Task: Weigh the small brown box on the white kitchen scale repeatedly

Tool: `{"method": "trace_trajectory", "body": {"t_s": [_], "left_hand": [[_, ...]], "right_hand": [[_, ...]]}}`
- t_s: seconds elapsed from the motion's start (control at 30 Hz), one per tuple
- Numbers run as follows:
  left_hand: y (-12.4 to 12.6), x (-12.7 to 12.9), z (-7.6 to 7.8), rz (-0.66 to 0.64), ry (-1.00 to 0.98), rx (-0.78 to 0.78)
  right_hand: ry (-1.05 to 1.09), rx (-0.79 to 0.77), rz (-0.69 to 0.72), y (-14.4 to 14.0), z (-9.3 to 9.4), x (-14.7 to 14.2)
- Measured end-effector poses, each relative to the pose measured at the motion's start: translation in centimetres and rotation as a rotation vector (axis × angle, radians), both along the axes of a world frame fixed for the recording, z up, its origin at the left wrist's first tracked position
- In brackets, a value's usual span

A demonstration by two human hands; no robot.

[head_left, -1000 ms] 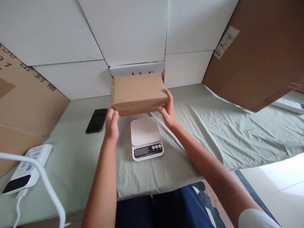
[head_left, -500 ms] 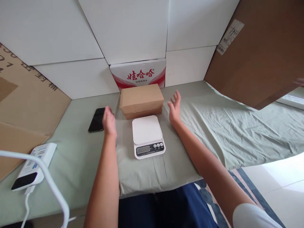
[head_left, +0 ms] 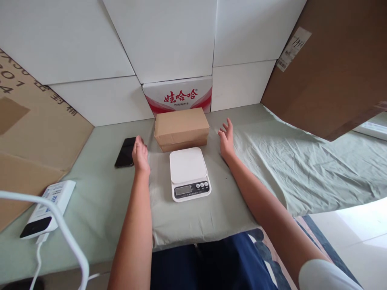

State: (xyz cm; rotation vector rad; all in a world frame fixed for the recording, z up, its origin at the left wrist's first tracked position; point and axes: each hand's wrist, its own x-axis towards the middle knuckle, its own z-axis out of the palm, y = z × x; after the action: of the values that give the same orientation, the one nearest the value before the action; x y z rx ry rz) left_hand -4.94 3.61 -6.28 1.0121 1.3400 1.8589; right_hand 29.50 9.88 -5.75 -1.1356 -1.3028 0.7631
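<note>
A white kitchen scale (head_left: 188, 167) lies on the green cloth between my forearms, its small display and buttons facing me. Just behind it is a closed brown cardboard box (head_left: 182, 127). My left hand (head_left: 140, 155) is held on edge to the left of the scale, empty, its fingers stretched out. Beside that hand lies a black smartphone (head_left: 125, 153), its right edge partly covered by the hand. On the other side, my right hand (head_left: 226, 139) is open and empty, fingers spread, a little right of the cardboard box and apart from it.
A white carton with red lettering (head_left: 178, 94) stands behind the brown box, against white panels (head_left: 172, 36). Large cardboard sheets flank the cloth, left (head_left: 39, 133) and right (head_left: 326, 68). At lower left are a white power bank-like device (head_left: 48, 209) with a cable and a curved white tube (head_left: 60, 221).
My right hand has moved slightly to the right, away from the cardboard box. My left hand stays about where it was. The scale, box and phone have not moved on the cloth.
</note>
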Motion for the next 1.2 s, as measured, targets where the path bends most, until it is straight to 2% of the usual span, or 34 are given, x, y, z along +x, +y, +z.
{"method": "trace_trajectory", "body": {"t_s": [0.2,0.43,1.03,1.2], "left_hand": [[-0.1,0.4,0.0,-0.029,-0.01,-0.027],[-0.3,1.2,0.3,-0.04,-0.022,-0.027],[-0.3,1.6,0.3,-0.083,-0.014,-0.046],[-0.2,2.0,0.2,-0.113,-0.008,-0.055]], "right_hand": [[0.002,0.023,0.042,0.5,-0.4,0.2],[0.031,-0.018,0.059,0.6,-0.2,-0.1],[0.005,-0.03,0.04,0.5,0.0,-0.2],[-0.045,0.053,0.119,0.0,0.4,-0.4]]}}
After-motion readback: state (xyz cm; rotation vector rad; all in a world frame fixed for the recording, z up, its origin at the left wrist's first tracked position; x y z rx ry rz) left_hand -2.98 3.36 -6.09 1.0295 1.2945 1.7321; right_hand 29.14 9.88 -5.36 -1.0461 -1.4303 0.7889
